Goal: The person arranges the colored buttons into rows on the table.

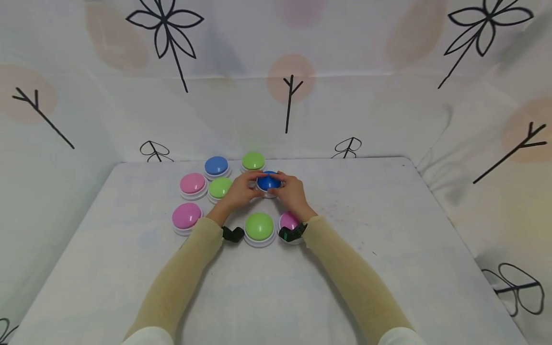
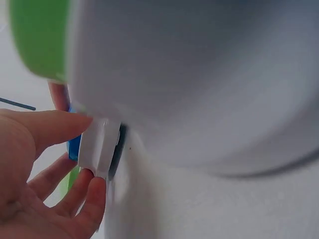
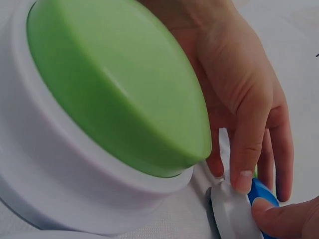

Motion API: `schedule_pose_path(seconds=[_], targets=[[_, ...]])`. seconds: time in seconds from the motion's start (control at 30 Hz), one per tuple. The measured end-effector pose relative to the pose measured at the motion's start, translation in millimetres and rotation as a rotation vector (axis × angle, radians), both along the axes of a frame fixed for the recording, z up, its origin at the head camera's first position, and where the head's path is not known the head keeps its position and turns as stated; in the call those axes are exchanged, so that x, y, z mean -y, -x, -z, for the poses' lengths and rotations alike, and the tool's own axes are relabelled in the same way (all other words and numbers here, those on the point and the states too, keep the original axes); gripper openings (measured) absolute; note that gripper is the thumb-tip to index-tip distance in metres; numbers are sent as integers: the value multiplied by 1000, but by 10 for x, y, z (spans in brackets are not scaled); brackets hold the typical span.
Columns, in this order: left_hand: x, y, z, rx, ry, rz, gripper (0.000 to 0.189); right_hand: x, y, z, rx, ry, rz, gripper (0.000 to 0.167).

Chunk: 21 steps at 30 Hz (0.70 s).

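**Blue button (image 1: 269, 183): two-handed grip, between the hands**

Left hand (image 1: 240, 192) and right hand (image 1: 293, 193) pinch it from opposite sides, thumbs nearer the person, fingers curled round the far side. Dome faces up; can't tell if the base touches the tabletop (image 1: 358, 287).

Step, my read: positioning by hand. Next move likely calls for even pressure from both sides, base level, fingertips clear of neighbours.

Build: smooth, glossy, plastic-looking dome on a round white base; dark underside in the left wrist view.

Around the hands, same shape:
- just beyond left fingertips: rear green button (image 1: 253, 160)
- just outside left hand: side green button (image 1: 219, 187); farther out, pink button (image 1: 192, 183) and second blue button (image 1: 216, 165)
- outside left wrist: left magenta button (image 1: 187, 215)
- between wrists: near green button (image 1: 259, 226)
- by right wrist, partly hidden: right magenta button (image 1: 288, 220)

Tabletop: whitish, fine-textured up close. Tan sleeves (image 1: 183, 273) look soft.
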State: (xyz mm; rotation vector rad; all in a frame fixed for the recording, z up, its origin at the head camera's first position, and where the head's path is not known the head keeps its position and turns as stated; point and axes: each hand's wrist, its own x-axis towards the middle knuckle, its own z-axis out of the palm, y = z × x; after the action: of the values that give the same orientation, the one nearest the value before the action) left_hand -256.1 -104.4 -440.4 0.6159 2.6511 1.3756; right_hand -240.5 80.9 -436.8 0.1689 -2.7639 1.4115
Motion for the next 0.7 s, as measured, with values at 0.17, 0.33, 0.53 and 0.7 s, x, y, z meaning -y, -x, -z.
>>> schedule_pose_path(seconds=[0.17, 0.33, 0.53, 0.7], targets=[[24, -20, -56, -4, -12, -30, 49, 23, -31, -41, -24, 1, -3, 48], [49, -34, -96, 6, -36, -26, 48, 33, -46, -61, -28, 18, -1, 47], [94, -49, -108, 25, -79, -20, 49, 34, -59, -90, -15, 17, -18, 46], [124, -89, -155, 25, -97, -30, 49, 19, -91, -138, -21, 16, -43, 47]])
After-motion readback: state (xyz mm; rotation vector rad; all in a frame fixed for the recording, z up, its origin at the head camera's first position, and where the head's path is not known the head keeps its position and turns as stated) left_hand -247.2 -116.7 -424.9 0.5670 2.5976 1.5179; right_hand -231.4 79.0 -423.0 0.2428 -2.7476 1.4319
